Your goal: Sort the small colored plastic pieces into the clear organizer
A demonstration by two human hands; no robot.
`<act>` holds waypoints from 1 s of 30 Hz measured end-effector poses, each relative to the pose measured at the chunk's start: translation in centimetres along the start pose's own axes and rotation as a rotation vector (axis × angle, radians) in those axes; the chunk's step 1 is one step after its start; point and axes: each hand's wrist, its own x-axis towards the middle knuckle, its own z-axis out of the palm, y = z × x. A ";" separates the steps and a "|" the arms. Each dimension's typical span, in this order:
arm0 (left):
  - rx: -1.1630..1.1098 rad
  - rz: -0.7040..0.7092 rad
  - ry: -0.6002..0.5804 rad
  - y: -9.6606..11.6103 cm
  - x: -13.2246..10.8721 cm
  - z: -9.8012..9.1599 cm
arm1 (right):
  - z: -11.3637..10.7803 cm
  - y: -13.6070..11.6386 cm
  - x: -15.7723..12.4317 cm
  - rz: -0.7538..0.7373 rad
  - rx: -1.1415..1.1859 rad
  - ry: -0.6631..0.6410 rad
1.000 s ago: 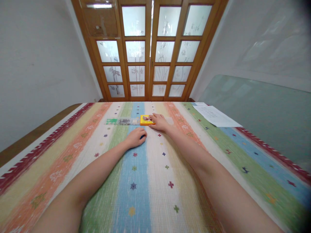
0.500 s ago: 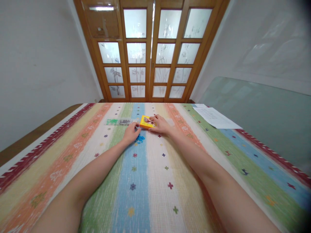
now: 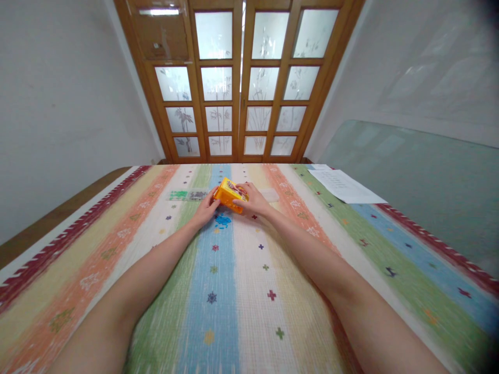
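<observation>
A small yellow box [image 3: 226, 197] with a printed top is held between both hands over the middle of the cloth, tilted with its left end raised. My left hand [image 3: 206, 210] is closed on the box's left end. My right hand [image 3: 254, 199] grips its right side, thumb at the front and fingers over the top. Just behind the hands lies a long clear plastic case [image 3: 172, 196] with green and dark contents at its left end; the box and hands hide its middle. Small blue pieces [image 3: 223, 221] lie in a pile just in front of the box.
A striped, patterned tablecloth [image 3: 253, 301] covers the table. White paper sheets [image 3: 345, 187] lie at the far right. Beyond the table's far edge stand wooden doors [image 3: 240, 114] with frosted panes, and a pale green panel [image 3: 421, 176] is at the right.
The box has been tipped up and turned, its left end rising off the cloth. My left hand has shifted left and now grips that end. The blue pieces show more fully.
</observation>
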 end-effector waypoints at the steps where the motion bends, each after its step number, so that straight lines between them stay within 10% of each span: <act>1: -0.008 -0.012 0.016 -0.1 0.0 0.0 | -0.1 -0.1 0.1 0.002 0.007 0.007; 30: -0.617 -0.158 0.194 2.4 1.8 -2.4 | -5.0 -4.2 0.4 0.073 0.804 -0.332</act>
